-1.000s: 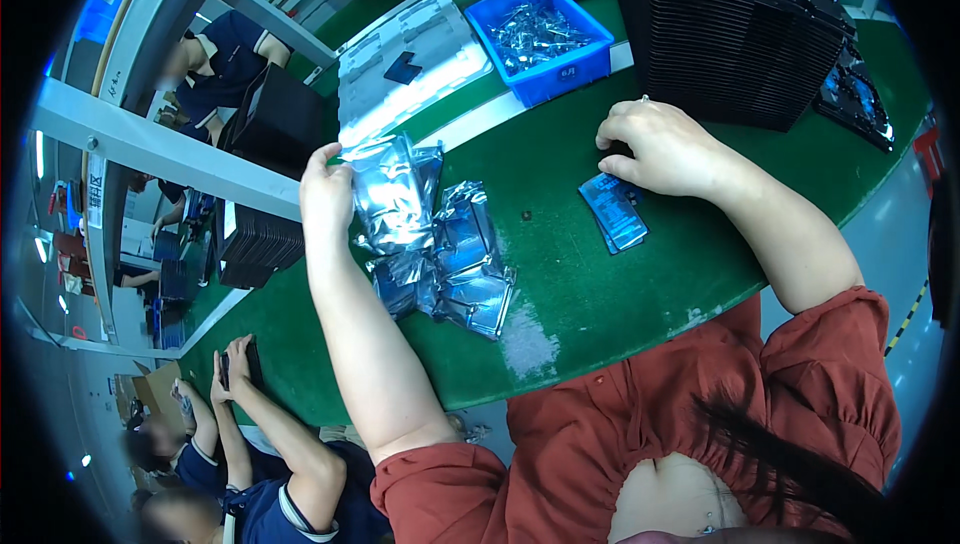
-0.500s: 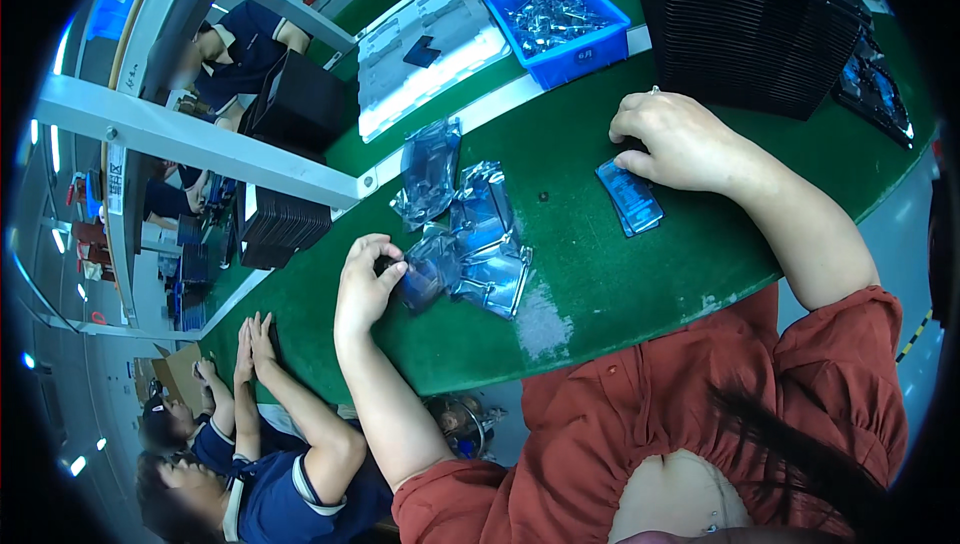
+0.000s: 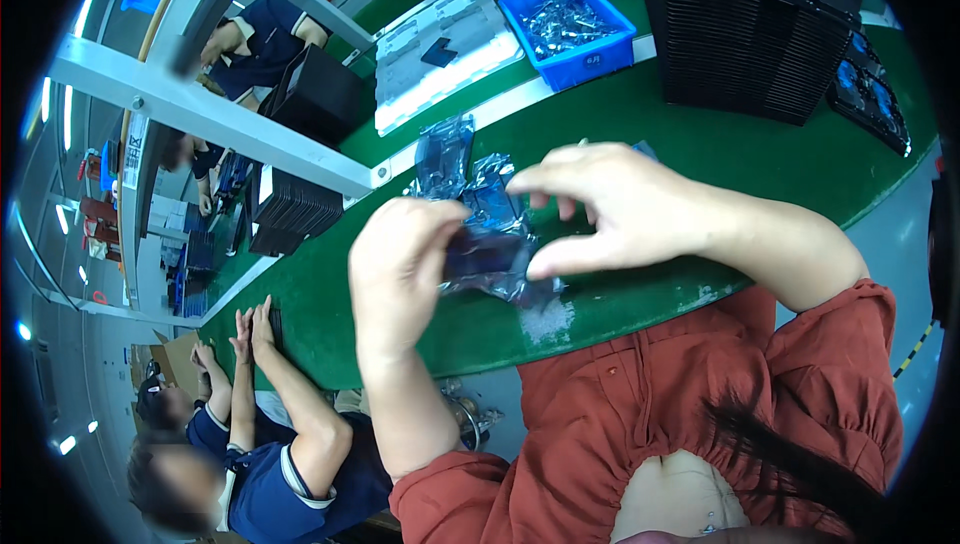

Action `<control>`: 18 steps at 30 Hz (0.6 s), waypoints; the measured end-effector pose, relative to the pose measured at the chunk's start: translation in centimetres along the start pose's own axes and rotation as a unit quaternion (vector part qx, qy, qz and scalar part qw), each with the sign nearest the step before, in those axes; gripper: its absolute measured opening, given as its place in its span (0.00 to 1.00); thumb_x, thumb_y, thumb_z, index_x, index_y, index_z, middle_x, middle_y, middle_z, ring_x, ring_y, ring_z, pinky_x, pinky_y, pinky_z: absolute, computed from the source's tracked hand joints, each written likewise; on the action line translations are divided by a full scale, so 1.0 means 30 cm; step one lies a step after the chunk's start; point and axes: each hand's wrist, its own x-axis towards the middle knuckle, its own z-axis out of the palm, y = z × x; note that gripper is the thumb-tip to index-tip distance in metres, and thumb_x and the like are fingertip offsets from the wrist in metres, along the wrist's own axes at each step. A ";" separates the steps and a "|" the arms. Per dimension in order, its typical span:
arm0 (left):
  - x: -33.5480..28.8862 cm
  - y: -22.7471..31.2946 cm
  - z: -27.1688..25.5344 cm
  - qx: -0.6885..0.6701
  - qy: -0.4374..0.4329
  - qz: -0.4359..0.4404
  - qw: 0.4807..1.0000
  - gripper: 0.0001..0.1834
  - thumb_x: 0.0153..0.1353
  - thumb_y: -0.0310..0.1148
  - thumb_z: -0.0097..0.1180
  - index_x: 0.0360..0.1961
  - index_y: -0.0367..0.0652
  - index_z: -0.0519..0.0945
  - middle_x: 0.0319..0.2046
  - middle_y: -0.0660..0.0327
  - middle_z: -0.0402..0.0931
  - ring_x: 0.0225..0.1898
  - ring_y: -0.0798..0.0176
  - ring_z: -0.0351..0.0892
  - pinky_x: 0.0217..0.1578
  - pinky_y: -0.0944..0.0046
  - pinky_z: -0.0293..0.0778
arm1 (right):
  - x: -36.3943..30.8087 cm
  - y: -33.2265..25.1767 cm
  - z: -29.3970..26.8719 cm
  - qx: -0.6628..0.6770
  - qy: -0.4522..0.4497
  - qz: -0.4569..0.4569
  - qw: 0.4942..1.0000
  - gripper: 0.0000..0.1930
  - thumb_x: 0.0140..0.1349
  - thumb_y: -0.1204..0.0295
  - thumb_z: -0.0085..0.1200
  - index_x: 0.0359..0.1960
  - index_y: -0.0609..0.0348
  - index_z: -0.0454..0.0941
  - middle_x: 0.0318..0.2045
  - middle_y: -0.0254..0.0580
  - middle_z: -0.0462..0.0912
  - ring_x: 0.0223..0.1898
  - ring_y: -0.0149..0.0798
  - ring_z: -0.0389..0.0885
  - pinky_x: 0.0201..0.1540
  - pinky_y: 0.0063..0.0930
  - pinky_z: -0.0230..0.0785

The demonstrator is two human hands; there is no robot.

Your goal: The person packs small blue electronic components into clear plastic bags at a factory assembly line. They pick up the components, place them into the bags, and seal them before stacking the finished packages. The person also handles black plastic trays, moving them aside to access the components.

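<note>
My left hand (image 3: 400,269) pinches a shiny dark antistatic bag (image 3: 485,256), blurred by motion, above the green table. My right hand (image 3: 620,206) faces it with thumb and fingers spread. The right thumb tip is close to the bag's edge; I cannot tell whether they touch. Just beyond lie more silvery bags (image 3: 445,152), crumpled and partly overlapping. Behind my right hand a corner of the small blue boards (image 3: 644,150) shows, the rest hidden.
A blue bin (image 3: 590,62) of metal parts stands at the back, beside a pale tray (image 3: 445,74). Tall stacked black trays (image 3: 745,39) rise at the right, with more black trays (image 3: 868,94) by them. A metal post (image 3: 220,129) crosses at left. Co-workers (image 3: 300,454) sit nearby.
My right hand has left the blue boards and moved left, opening toward the bag. My left hand has lifted the bag and brought it right, closer to me.
</note>
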 end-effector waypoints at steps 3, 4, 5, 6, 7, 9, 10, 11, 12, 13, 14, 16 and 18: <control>0.097 0.039 0.081 -0.044 0.002 0.051 0.998 0.09 0.47 0.20 0.59 0.32 0.41 0.79 0.25 0.57 0.76 0.27 0.55 0.76 0.29 0.62 0.72 | 0.016 -0.004 -0.001 0.027 -0.093 0.089 0.991 0.18 0.52 0.60 0.59 0.33 0.67 0.79 0.29 0.54 0.81 0.34 0.52 0.81 0.39 0.38 0.72; 0.114 0.028 0.119 -0.079 0.031 0.023 0.996 0.14 0.47 0.23 0.62 0.38 0.40 0.78 0.27 0.58 0.77 0.29 0.59 0.78 0.30 0.65 0.72 | 0.003 0.036 0.014 0.038 -0.010 0.056 0.998 0.14 0.53 0.64 0.59 0.30 0.65 0.80 0.26 0.52 0.81 0.30 0.50 0.81 0.36 0.37 0.73; 0.132 0.036 0.148 -0.127 0.078 -0.040 0.988 0.17 0.48 0.25 0.64 0.41 0.40 0.77 0.29 0.58 0.77 0.29 0.62 0.78 0.31 0.66 0.72 | -0.010 0.062 0.017 0.089 0.024 0.102 0.991 0.12 0.55 0.66 0.59 0.30 0.65 0.79 0.25 0.46 0.81 0.29 0.39 0.79 0.34 0.31 0.71; 0.148 0.040 0.170 -0.171 0.124 -0.105 0.972 0.21 0.48 0.27 0.66 0.45 0.39 0.75 0.32 0.58 0.78 0.30 0.64 0.78 0.32 0.68 0.73 | -0.019 0.090 0.018 0.141 0.057 0.144 0.978 0.10 0.57 0.68 0.59 0.31 0.65 0.79 0.25 0.39 0.80 0.27 0.28 0.77 0.31 0.25 0.70; 0.144 -0.001 0.202 -0.251 0.137 -0.146 0.947 0.25 0.51 0.30 0.67 0.49 0.37 0.72 0.35 0.58 0.77 0.33 0.68 0.77 0.36 0.70 0.73 | -0.020 0.122 0.026 0.244 0.091 0.176 0.949 0.08 0.60 0.71 0.57 0.33 0.64 0.79 0.27 0.34 0.81 0.30 0.21 0.75 0.32 0.20 0.70; 0.126 -0.031 0.255 -0.413 0.128 -0.200 0.879 0.21 0.55 0.32 0.65 0.47 0.34 0.73 0.36 0.59 0.77 0.34 0.70 0.76 0.39 0.70 0.72 | -0.012 0.141 0.021 0.308 0.166 0.180 0.919 0.09 0.59 0.71 0.58 0.34 0.65 0.79 0.29 0.35 0.81 0.30 0.23 0.77 0.34 0.20 0.71; 0.114 -0.041 0.279 -0.471 0.114 -0.218 0.847 0.19 0.56 0.31 0.64 0.45 0.34 0.73 0.35 0.60 0.77 0.34 0.70 0.75 0.39 0.71 0.72 | -0.002 0.151 0.029 0.326 0.202 0.166 0.909 0.10 0.57 0.71 0.59 0.34 0.66 0.80 0.28 0.37 0.82 0.30 0.24 0.77 0.33 0.21 0.71; 0.097 -0.054 0.296 -0.467 0.087 -0.231 0.849 0.13 0.59 0.31 0.61 0.41 0.34 0.76 0.34 0.63 0.77 0.33 0.72 0.74 0.38 0.72 0.71 | 0.004 0.154 0.036 0.341 0.203 0.155 0.905 0.10 0.57 0.71 0.59 0.35 0.66 0.79 0.29 0.37 0.82 0.30 0.24 0.77 0.34 0.21 0.71; 0.094 -0.037 0.317 -0.450 0.116 -0.233 0.854 0.09 0.62 0.31 0.57 0.37 0.34 0.78 0.31 0.65 0.76 0.32 0.74 0.72 0.36 0.73 0.69 | 0.003 0.157 0.055 0.356 0.203 0.146 0.901 0.10 0.57 0.71 0.59 0.36 0.66 0.79 0.30 0.37 0.82 0.31 0.24 0.77 0.35 0.21 0.72; 0.094 -0.023 0.330 -0.471 0.138 -0.236 0.839 0.09 0.62 0.32 0.56 0.36 0.35 0.78 0.31 0.65 0.76 0.32 0.74 0.72 0.35 0.74 0.69 | 0.000 0.169 0.079 0.367 0.201 0.138 0.898 0.11 0.57 0.70 0.60 0.37 0.66 0.79 0.31 0.36 0.82 0.31 0.23 0.77 0.35 0.20 0.71; 0.093 -0.017 0.339 -0.491 0.160 -0.239 0.822 0.09 0.63 0.32 0.55 0.36 0.35 0.78 0.30 0.66 0.76 0.31 0.75 0.71 0.34 0.74 0.68 | -0.008 0.162 0.090 0.355 0.200 0.145 0.902 0.12 0.57 0.70 0.60 0.38 0.66 0.79 0.30 0.36 0.82 0.31 0.23 0.76 0.35 0.21 0.71; 0.088 -0.024 0.341 -0.531 0.165 -0.245 0.794 0.09 0.63 0.32 0.55 0.36 0.35 0.78 0.30 0.65 0.77 0.30 0.74 0.71 0.34 0.74 0.68 | -0.020 0.124 0.076 0.330 0.152 0.175 0.915 0.14 0.56 0.67 0.61 0.38 0.66 0.79 0.28 0.37 0.82 0.30 0.24 0.77 0.34 0.21 0.71; 0.082 -0.030 0.335 -0.548 0.159 -0.247 0.783 0.09 0.63 0.32 0.55 0.37 0.35 0.78 0.30 0.65 0.77 0.30 0.74 0.71 0.34 0.73 0.69 | -0.025 0.161 0.096 0.248 0.109 0.130 0.954 0.19 0.55 0.59 0.62 0.38 0.65 0.79 0.26 0.40 0.81 0.28 0.27 0.76 0.33 0.23 0.70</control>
